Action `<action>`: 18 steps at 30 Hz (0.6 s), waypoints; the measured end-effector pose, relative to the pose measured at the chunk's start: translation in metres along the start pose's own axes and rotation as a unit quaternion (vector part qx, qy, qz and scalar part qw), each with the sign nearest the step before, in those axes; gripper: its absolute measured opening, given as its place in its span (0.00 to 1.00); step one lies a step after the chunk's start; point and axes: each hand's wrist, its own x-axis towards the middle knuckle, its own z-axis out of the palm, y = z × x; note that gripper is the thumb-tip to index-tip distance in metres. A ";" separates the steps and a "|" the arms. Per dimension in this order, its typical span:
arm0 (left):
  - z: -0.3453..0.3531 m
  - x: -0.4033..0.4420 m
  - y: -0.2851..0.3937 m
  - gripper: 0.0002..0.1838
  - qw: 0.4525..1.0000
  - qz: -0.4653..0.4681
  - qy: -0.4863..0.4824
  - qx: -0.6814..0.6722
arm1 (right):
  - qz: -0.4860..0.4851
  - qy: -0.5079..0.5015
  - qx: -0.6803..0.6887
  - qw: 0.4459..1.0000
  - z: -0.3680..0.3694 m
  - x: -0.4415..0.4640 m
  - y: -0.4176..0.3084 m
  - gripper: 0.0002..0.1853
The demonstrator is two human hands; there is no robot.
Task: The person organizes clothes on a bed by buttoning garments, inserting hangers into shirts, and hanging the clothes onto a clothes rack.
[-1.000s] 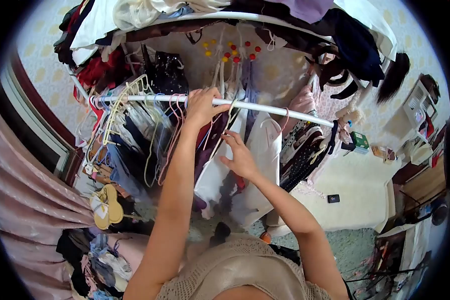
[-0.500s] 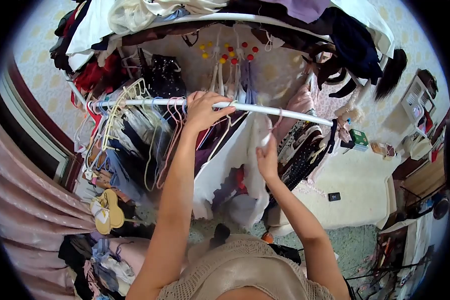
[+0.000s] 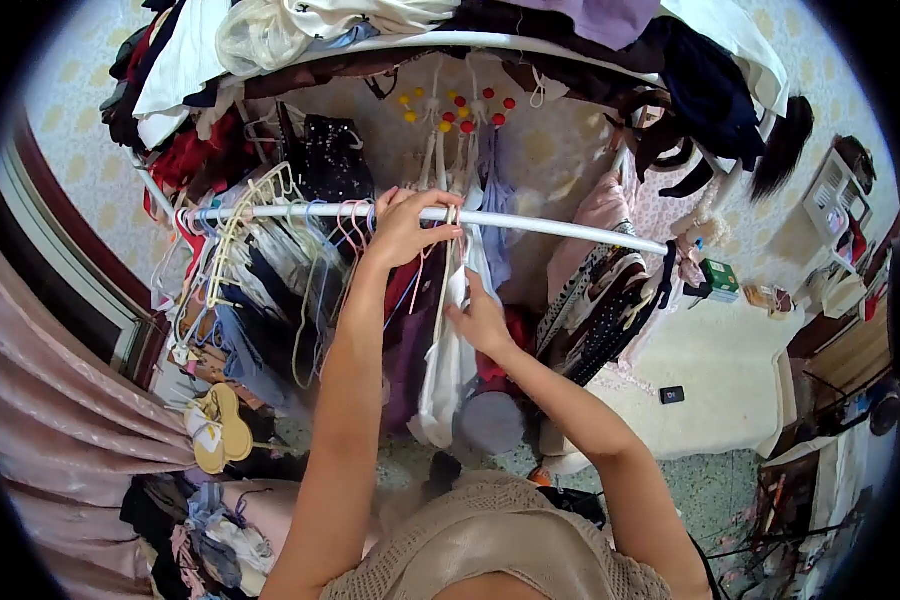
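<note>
A white clothes rail point(image 3: 545, 226) runs across the middle of the view. My left hand point(image 3: 407, 228) is closed over it, fingers on top and thumb beneath, next to several hanger hooks. Just to its right hangs a white garment point(image 3: 440, 385), its folds gathered into a narrow strip. My right hand point(image 3: 482, 322) is closed on the upper part of this garment, below the rail; the exact grip is partly hidden. Pink hangers point(image 3: 353, 222) sit on the rail left of my left hand. A dark purple garment point(image 3: 404, 350) hangs beside the white one.
Crowded clothes and hangers point(image 3: 260, 240) fill the rail's left end; dark dotted clothes point(image 3: 605, 310) hang at its right end. More clothes point(image 3: 705, 100) lie over the upper bar. A cream-covered bed point(image 3: 720, 350) with a small black device point(image 3: 672, 395) is on the right.
My right hand has moved left with the white garment, which now hangs bunched close to my left hand. A gap has opened on the rail to the right. My left hand stays on the rail.
</note>
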 end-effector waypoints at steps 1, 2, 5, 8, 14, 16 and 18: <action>0.001 0.000 0.001 0.21 1.000 -0.018 0.001 0.001 | 0.000 -0.001 -0.001 1.000 0.001 -0.001 0.002 0.34; 0.002 0.001 0.002 0.21 1.000 -0.018 0.002 0.000 | 0.023 0.020 0.033 0.999 0.003 -0.002 0.005 0.33; 0.004 0.003 0.004 0.20 0.998 -0.062 0.012 0.031 | 0.062 0.050 0.094 0.992 0.007 -0.003 0.011 0.31; 0.006 -0.001 0.003 0.20 0.996 0.003 0.045 0.073 | 0.032 0.108 0.093 0.989 0.013 -0.005 0.019 0.31; 0.001 0.004 -0.015 0.17 0.999 -0.018 -0.017 -0.026 | 0.127 -0.017 0.170 0.977 -0.014 -0.012 -0.007 0.29; 0.003 0.004 -0.019 0.17 0.997 -0.003 0.002 -0.082 | -0.078 0.165 -0.010 0.983 -0.026 -0.015 -0.023 0.29; 0.007 0.004 -0.015 0.17 0.998 -0.007 0.042 -0.050 | -0.198 0.206 -0.089 0.954 -0.039 -0.006 -0.036 0.27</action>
